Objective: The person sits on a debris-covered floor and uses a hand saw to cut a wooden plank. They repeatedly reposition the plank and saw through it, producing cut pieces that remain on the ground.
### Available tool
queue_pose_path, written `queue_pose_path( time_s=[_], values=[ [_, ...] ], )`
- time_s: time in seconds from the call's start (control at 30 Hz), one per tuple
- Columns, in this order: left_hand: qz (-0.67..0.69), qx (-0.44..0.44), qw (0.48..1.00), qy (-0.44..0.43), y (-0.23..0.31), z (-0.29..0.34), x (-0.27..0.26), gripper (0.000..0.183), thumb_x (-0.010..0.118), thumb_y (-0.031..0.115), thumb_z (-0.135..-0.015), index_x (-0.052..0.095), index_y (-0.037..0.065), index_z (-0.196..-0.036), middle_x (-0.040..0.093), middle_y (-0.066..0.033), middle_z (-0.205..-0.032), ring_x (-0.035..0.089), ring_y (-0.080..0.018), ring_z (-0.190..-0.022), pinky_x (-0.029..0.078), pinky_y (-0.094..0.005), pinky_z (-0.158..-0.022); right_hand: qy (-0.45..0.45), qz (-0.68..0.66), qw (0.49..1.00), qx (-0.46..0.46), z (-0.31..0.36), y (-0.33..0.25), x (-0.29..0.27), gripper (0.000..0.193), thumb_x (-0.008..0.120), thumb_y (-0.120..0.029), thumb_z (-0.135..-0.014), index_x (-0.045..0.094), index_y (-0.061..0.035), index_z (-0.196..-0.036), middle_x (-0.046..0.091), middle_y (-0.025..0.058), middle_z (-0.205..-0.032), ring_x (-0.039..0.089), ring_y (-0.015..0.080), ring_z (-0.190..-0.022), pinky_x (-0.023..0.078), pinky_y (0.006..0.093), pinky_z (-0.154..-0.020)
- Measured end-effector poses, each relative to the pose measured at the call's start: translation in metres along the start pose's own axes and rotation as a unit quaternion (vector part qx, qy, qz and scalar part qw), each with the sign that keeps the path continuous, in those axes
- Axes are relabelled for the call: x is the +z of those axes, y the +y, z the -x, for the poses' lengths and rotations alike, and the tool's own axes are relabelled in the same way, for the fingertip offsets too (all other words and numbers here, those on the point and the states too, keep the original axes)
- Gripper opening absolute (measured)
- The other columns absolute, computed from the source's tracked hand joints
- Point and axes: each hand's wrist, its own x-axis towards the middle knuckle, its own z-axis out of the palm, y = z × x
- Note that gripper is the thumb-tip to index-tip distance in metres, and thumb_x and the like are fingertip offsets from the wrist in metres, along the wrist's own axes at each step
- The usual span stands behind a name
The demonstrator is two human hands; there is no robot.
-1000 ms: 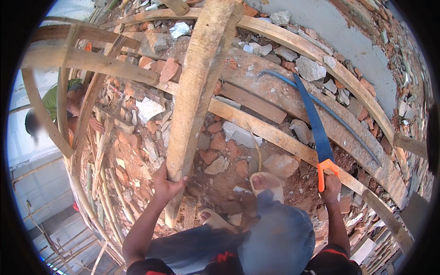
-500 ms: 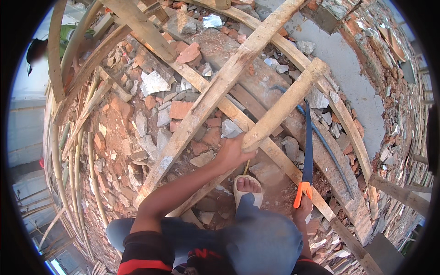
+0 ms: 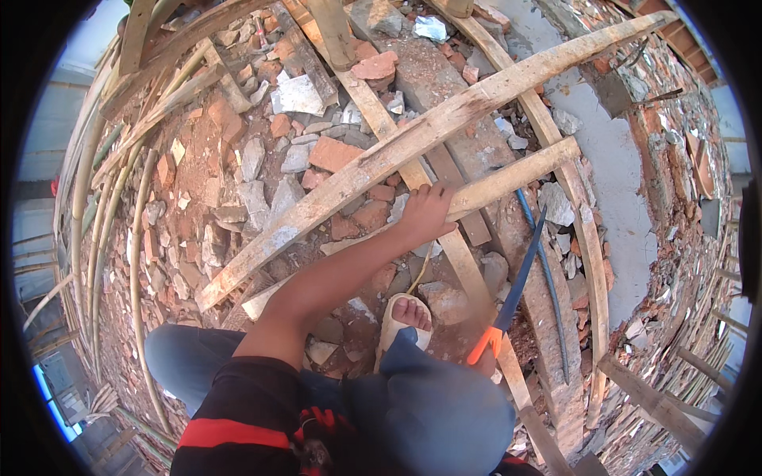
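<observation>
My left hand (image 3: 427, 213) is closed over a short wooden pole (image 3: 520, 176), its fingers wrapped across the top. The pole lies slantwise over a long timber batten (image 3: 460, 254), and its right end reaches another batten (image 3: 583, 210). Low on the right, my right hand (image 3: 486, 363) grips a handsaw by its orange handle (image 3: 486, 344). The saw's dark blue blade (image 3: 522, 274) points up and away, apart from the pole. My knee partly hides the right hand.
A long beam (image 3: 444, 119) crosses above the pole. Broken bricks (image 3: 333, 155) and stone chunks (image 3: 254, 202) cover the ground. A blue bar (image 3: 549, 278) lies along a plank right of the saw. My sandalled foot (image 3: 409, 317) stands between the hands. Bamboo poles (image 3: 139, 278) line the left.
The short pole has tipped to a flatter slant, with my left hand now over its top. The saw has swung from nearly upright to a tilt. The view has shifted.
</observation>
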Motion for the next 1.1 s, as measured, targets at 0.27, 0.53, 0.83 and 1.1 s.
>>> queue_pose_path(
  time_s=[0.27,0.53,0.83,1.1],
  values=[
    [0.013,0.148,0.985,0.091,0.026,0.026,-0.014,0.053,0.078,0.038,-0.084,0.061,0.009,-0.125,0.054,-0.0140,-0.135,0.054,-0.0333,-0.124,0.044,-0.0493,-0.098,-0.081,0.024,0.996,-0.033,-0.017,0.014,0.007,0.023,0.076,-0.013,-0.080,0.060,-0.0027,-0.094,0.056,0.0164,-0.082,0.061,0.0405,-0.079,0.049,0.0496,-0.070],
    [0.033,0.233,0.962,-0.138,0.126,-0.052,-0.043,0.032,0.068,0.035,-0.081,0.077,0.008,-0.094,0.075,-0.0109,-0.088,0.073,-0.0337,-0.084,0.055,-0.0498,-0.068,-0.220,0.065,0.961,-0.153,-0.063,0.044,0.012,0.029,0.076,-0.017,-0.080,0.059,-0.0004,-0.097,0.056,0.0186,-0.087,0.061,0.0417,-0.084,0.050,0.0504,-0.073],
    [0.005,0.214,0.954,0.211,0.045,0.007,-0.066,0.052,0.077,0.054,-0.078,0.073,0.013,-0.109,0.066,-0.0061,-0.115,0.057,-0.0312,-0.115,0.043,-0.0456,-0.091,-0.306,0.089,0.923,-0.215,-0.080,0.060,0.030,0.035,0.077,-0.020,-0.080,0.058,0.0023,-0.099,0.056,0.0211,-0.093,0.060,0.0431,-0.089,0.050,0.0513,-0.077],
    [-0.060,-0.217,0.974,-0.014,-0.105,0.115,-0.134,0.114,0.086,0.059,-0.066,0.035,0.002,-0.150,0.048,-0.0218,-0.141,0.052,-0.0366,-0.125,0.044,-0.0531,-0.099,-0.304,0.091,0.934,-0.163,-0.044,0.027,0.048,0.041,0.078,-0.024,-0.080,0.057,0.0047,-0.102,0.057,0.0234,-0.099,0.060,0.0444,-0.094,0.051,0.0522,-0.080]
  ],
)
